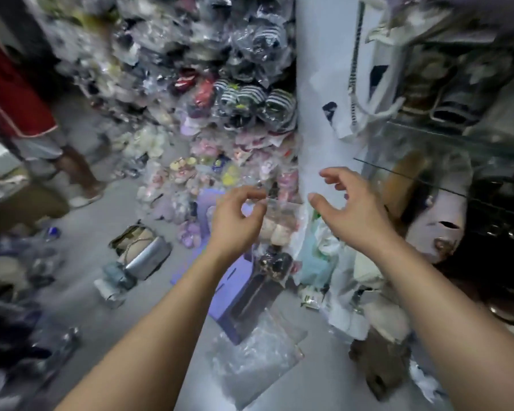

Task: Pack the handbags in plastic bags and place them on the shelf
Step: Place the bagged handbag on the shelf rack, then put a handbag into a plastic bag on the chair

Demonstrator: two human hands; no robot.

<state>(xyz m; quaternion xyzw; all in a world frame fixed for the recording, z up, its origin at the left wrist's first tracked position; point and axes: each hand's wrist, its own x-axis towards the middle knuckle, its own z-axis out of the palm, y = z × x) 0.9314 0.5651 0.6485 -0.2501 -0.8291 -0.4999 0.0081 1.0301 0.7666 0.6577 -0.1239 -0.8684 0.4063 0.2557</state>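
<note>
Head view: your left hand [238,216] is raised in front of you with the fingers curled. Its thumb and forefinger pinch the upper left corner of a clear plastic bag [282,209], though motion blur softens the contact. The plastic bag hangs between both hands and holds a pale beige item [276,232] whose form cannot be made out. Your right hand [350,209] is just beside the bag's right edge, fingers spread and loosely bent, holding nothing. Below the hands, a dark handbag [275,264] with a gold ornament rests on a purple stool [224,320] on the floor. A heap of clear bags [255,360] lies on the floor near the stool. A silver handbag [146,256] lies on the floor to the left. The glass shelf [428,143] is to the right and carries goods. A white pillar [318,84] stands between it and a wall stack of bagged goods [220,84].
</note>
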